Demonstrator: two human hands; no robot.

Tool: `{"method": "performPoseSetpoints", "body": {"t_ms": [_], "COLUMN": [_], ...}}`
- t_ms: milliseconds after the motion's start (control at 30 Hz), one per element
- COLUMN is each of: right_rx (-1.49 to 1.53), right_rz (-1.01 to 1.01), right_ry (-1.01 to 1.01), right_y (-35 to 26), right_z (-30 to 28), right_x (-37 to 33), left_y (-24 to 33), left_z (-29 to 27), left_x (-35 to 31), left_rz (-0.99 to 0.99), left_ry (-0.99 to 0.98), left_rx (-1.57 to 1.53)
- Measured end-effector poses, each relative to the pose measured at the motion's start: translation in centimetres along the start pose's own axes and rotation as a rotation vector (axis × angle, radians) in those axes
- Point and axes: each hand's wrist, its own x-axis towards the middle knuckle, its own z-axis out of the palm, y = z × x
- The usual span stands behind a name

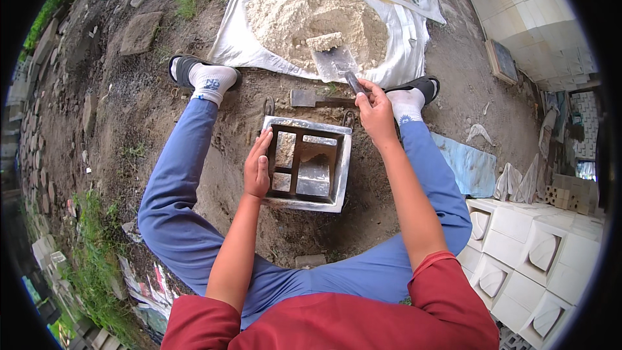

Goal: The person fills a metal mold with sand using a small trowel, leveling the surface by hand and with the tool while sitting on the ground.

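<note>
Between my legs on the dirt stands a square metal mold (345, 175) with inner dividers; some pale mix shows in its left compartments. My left hand (258, 167) lies flat along the mold's left wall, fingers stretched out. In my right hand (374, 110) is the dark handle of a trowel (335, 61), its flat blade reaching over the near edge of a heap of pale, sandy mix (285, 16). A lump of the mix sits at the blade's far end. The heap rests on a white woven sack (228, 45).
A flat metal bar with a narrower handle (302, 98) lies just beyond the mold. Stacked white patterned blocks (518, 246) stand at the right, near a blue sheet (465, 165). Stones (140, 32) and grass (97, 246) are at the left. My sandaled feet flank the sack.
</note>
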Motion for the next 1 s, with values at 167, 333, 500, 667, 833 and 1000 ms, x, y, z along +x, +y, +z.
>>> {"method": "performPoseSetpoints", "body": {"t_ms": [167, 333, 500, 667, 833, 1000], "right_rx": [0.002, -0.132, -0.234, -0.314, -0.453, -0.554], "right_rz": [0.124, 0.099, 0.133, 0.116, -0.040, -0.131], "right_ry": [-0.229, -0.507, -0.734, -0.961, -1.195, -1.364], "right_y": [-5.0, -6.3, -7.2, -8.3, -9.9, -11.1], "right_z": [-4.4, -9.1, -10.4, -9.6, -6.8, -3.6], "right_x": [-6.6, -9.8, -9.8, -7.2, -3.0, -0.2], "left_y": [-2.4, -1.5, -0.4, 1.0, 1.1, 1.5], "left_z": [-0.1, 0.3, 0.8, 1.9, 2.6, 2.4], "left_x": [-1.0, -2.7, -4.4, -5.8, -8.0, -9.3], "left_rz": [-0.101, -0.241, -0.308, -0.396, -0.432, -0.303], "left_ry": [0.149, 0.157, 0.190, 0.339, 0.431, 0.329], "left_rx": [-0.290, -0.590, -0.644, -0.603, -0.531, -0.278]}}
